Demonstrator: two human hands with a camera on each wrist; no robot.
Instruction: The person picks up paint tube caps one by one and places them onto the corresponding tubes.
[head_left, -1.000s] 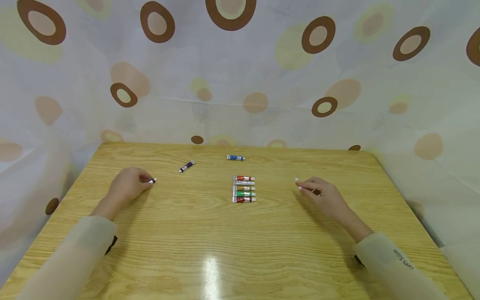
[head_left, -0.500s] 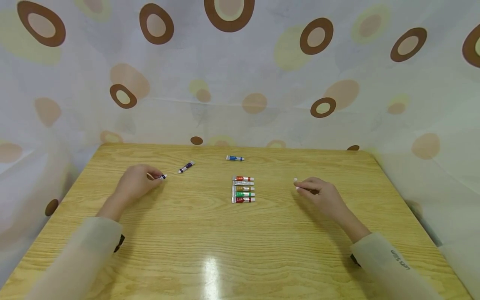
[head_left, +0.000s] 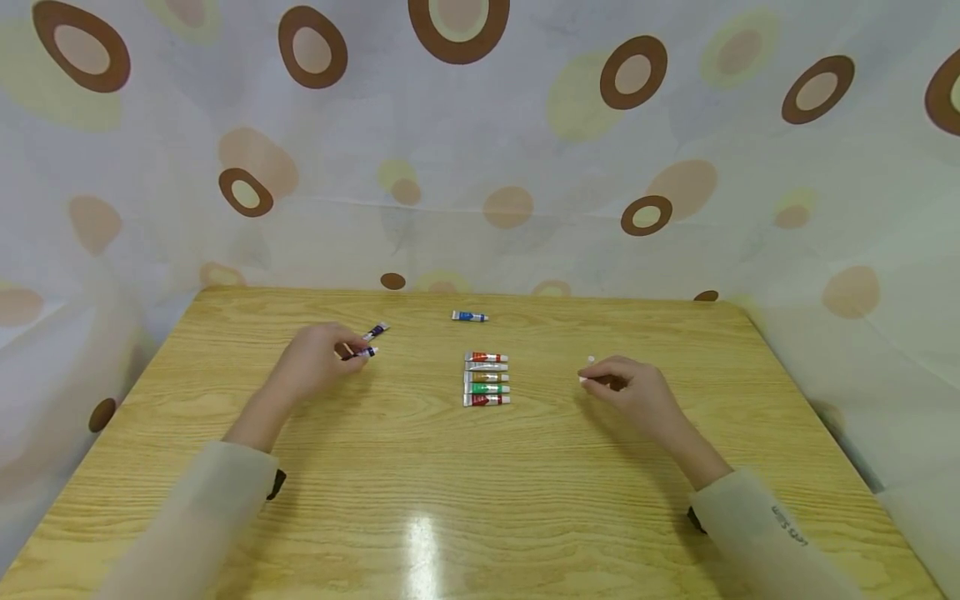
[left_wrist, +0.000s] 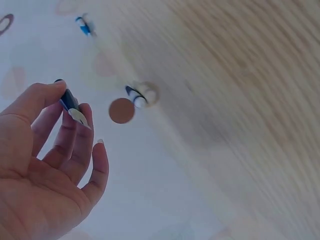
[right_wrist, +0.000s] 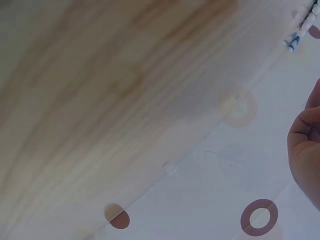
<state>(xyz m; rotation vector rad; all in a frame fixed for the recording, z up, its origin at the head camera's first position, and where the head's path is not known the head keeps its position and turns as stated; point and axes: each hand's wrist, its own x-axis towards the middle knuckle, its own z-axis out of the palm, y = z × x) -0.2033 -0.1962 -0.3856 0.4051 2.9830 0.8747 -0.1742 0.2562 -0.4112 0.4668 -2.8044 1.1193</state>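
Slants inward at left, pinching a dark purple tube (head_left: 365, 353) in the left grip (head_left: 315, 360), near a second purple tube (head_left: 378, 330). Then across the worktop (head_left: 540, 500), past a blue tube (head_left: 470, 317) and a row of five tubes (head_left: 489, 377). Slants inward at right too, pinching a mostly hidden white thing (head_left: 582, 379) in the right grip (head_left: 632, 390).

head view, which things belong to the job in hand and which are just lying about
Seemingly in the job:
dark tube, pinched in the left hand
white item, pinched in the right hand
row of five tubes

Lying about, though some may join later:
loose purple tube
blue tube
small white piece by the right hand
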